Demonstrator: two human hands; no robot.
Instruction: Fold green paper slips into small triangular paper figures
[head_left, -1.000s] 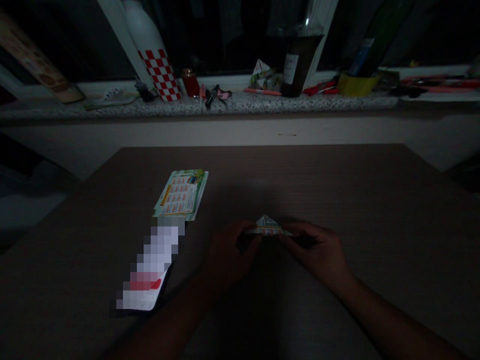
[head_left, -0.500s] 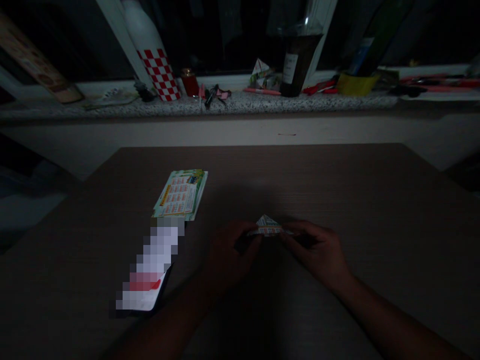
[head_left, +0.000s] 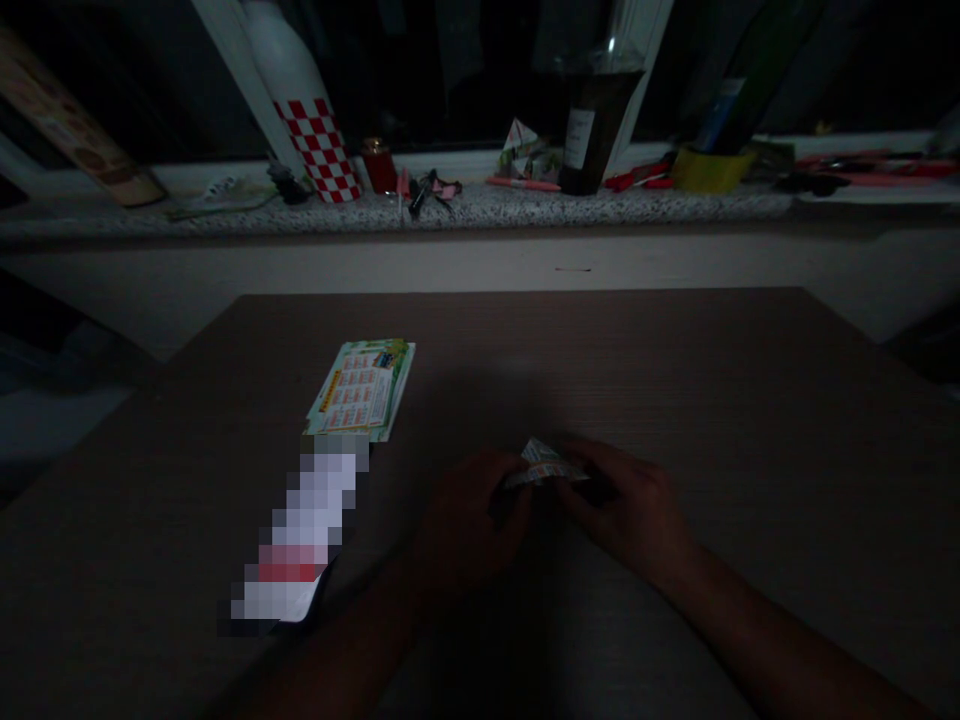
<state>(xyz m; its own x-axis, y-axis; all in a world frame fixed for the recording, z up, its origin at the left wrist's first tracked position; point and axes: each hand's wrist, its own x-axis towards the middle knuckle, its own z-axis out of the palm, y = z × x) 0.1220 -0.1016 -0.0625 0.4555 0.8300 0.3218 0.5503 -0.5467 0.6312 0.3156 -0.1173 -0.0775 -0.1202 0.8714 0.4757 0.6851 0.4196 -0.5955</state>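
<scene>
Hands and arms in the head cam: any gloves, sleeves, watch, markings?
Left hand and right hand: bare, no gloves. Left forearm and right forearm: no sleeves in frame, no watch, bracelet or cables seen. Too dark to rule out rings or small markings.

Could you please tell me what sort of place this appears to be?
Probably a room in a home, by a window: a wood-grain table sits below a speckled windowsill that holds a red-and-white checkered bottle among other small things.
</scene>
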